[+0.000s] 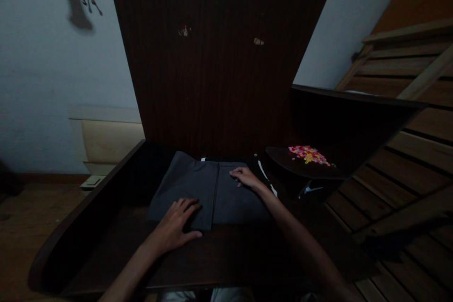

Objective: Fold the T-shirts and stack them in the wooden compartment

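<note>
A dark grey folded cloth (191, 184) lies on the dark wooden desk surface, with a straight fold edge running down its middle. It looks like a garment, but its kind cannot be made out. My left hand (175, 224) rests flat on its lower left part, fingers spread, the thumb reaching past the near edge onto the wood. Near the far right of the cloth, my right hand (246, 178) has its fingers bent and drawn together against the fabric. Behind and right of the cloth, a black item with white strips (265, 174) shows partly; the cloth and my forearm cover some of it.
An upright dark wooden panel (219, 66) stands behind. On the right, a small corner shelf (283, 160) bears a heap of pink and yellow pieces (309, 155); a pale-marked dark item (310, 190) is below. A raised side wall (81, 217) bounds the left; wooden slats (417, 151) stand right.
</note>
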`<state>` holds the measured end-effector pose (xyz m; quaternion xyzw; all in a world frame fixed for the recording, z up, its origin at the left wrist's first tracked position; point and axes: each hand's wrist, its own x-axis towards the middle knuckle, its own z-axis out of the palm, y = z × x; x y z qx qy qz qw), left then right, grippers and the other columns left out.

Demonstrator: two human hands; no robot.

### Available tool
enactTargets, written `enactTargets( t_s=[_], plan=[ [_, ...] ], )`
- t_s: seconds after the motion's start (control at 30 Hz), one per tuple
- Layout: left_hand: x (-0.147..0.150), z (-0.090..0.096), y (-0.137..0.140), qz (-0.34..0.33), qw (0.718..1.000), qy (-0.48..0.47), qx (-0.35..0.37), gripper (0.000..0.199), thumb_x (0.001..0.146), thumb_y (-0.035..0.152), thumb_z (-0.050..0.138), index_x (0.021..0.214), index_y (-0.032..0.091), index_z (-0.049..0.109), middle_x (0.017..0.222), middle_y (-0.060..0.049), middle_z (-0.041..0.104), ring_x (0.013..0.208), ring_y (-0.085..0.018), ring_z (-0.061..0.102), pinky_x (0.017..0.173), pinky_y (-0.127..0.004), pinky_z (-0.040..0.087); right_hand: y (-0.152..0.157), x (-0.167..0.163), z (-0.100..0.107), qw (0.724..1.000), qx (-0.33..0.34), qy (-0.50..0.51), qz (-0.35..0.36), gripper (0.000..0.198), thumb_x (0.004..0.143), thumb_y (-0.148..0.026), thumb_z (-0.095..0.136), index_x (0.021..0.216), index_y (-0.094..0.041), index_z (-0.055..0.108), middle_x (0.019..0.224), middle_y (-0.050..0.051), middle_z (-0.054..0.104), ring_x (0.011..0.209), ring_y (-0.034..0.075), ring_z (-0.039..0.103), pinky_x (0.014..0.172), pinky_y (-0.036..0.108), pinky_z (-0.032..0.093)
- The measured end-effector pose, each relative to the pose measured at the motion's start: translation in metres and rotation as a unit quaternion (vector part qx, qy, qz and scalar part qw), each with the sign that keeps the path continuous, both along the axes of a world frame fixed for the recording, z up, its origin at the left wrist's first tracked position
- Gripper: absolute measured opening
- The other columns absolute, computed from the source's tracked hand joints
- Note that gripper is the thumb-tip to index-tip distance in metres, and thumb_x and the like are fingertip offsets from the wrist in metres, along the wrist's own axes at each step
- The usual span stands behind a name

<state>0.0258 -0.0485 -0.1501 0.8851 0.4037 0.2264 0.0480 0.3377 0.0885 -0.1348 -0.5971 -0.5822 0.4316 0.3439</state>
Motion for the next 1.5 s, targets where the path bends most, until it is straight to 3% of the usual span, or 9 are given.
enactTargets(
  t_s=[0.1,0.23,0.53,0.7,0.87,1.0,1.13,1.33,1.5],
  plan=[
    [0.019,-0.013,-0.007,-0.024,0.998,0.045,0.033,0.038,0.082,0.035,0.064,0.118,0.022,0.061,0.122,-0.009,0.064,0.115,-0.025,0.056,0.099,-0.043,0.045,0.001,-0.04,-0.007,0.984,-0.048,0.169,-0.024,0.033,0.064,-0.033,0.08,0.085,-0.021,0.057,0.083,0.003,0.061,0.074,0.016,0.059,0.056,0.026,0.055],
    [0.028,-0.023,-0.008,-0.021,0.993,0.084,0.08,0.036,0.084,0.016,0.055,0.119,0.021,0.06,0.117,-0.008,0.066,0.109,-0.023,0.059,0.097,-0.04,0.047,0.005,-0.065,-0.004,0.96,-0.09,0.263,-0.02,0.034,0.066,-0.03,0.079,0.088,-0.022,0.054,0.089,0.004,0.061,0.074,0.016,0.062,0.062,0.03,0.057],
    [0.038,-0.033,-0.005,0.027,0.99,0.073,0.121,0.036,0.089,0.017,0.046,0.122,0.018,0.06,0.118,-0.012,0.068,0.108,-0.025,0.063,0.094,-0.042,0.05,0.024,-0.093,-0.008,0.967,-0.105,0.23,-0.019,0.024,0.068,-0.029,0.075,0.071,-0.022,0.052,0.065,-0.001,0.058,0.057,0.013,0.056,0.046,0.02,0.042],
    [0.039,-0.016,0.001,0.041,0.992,-0.041,0.11,0.039,0.091,0.015,0.038,0.125,0.016,0.058,0.113,-0.014,0.07,0.102,-0.023,0.067,0.09,-0.038,0.054,0.029,-0.096,0.0,0.973,-0.073,0.21,-0.056,0.031,0.065,-0.025,0.075,0.073,-0.023,0.045,0.059,-0.006,0.054,0.05,0.009,0.052,0.042,0.017,0.036],
    [0.062,0.022,0.003,0.039,0.989,-0.116,0.08,0.042,0.093,0.018,0.038,0.131,0.019,0.054,0.124,-0.013,0.066,0.111,-0.023,0.064,0.096,-0.037,0.053,0.034,-0.071,0.031,0.981,0.0,0.189,-0.039,0.028,0.069,-0.031,0.07,0.08,-0.024,0.045,0.054,-0.008,0.05,0.041,0.007,0.042,0.035,0.015,0.022],
    [0.105,0.036,0.005,-0.018,0.986,-0.134,0.103,0.042,0.093,0.017,0.038,0.133,0.015,0.052,0.127,-0.015,0.064,0.117,-0.023,0.061,0.098,-0.036,0.052,0.036,-0.027,0.053,0.981,0.045,0.19,-0.008,0.031,0.068,-0.037,0.07,0.082,-0.024,0.046,0.061,-0.007,0.055,0.046,0.008,0.047,0.038,0.016,0.028],
    [0.16,0.021,0.008,-0.05,0.99,-0.067,0.115,0.038,0.091,0.015,0.045,0.128,0.012,0.053,0.125,-0.017,0.064,0.118,-0.025,0.06,0.095,-0.036,0.053,0.029,0.021,0.05,0.987,0.041,0.151,-0.03,0.032,0.067,-0.039,0.07,0.083,-0.023,0.048,0.064,-0.007,0.056,0.049,0.008,0.048,0.041,0.016,0.03],
    [0.213,-0.021,0.011,-0.053,0.995,0.056,0.063,0.034,0.088,0.01,0.05,0.122,0.012,0.056,0.118,-0.02,0.066,0.112,-0.026,0.063,0.082,-0.036,0.057,0.012,0.057,0.011,0.99,-0.043,0.108,-0.076,0.036,0.065,-0.038,0.072,0.078,-0.023,0.043,0.054,-0.01,0.044,0.042,0.006,0.038,0.04,0.016,0.026],
    [0.221,-0.014,0.011,-0.046,0.994,0.038,0.088,0.034,0.09,0.014,0.05,0.123,0.011,0.056,0.119,-0.021,0.065,0.111,-0.026,0.063,0.083,-0.035,0.056,0.014,0.062,0.001,0.986,-0.019,0.139,-0.095,0.035,0.065,-0.043,0.068,0.08,-0.024,0.043,0.056,-0.01,0.045,0.042,0.006,0.038,0.04,0.016,0.024]
  ],
)
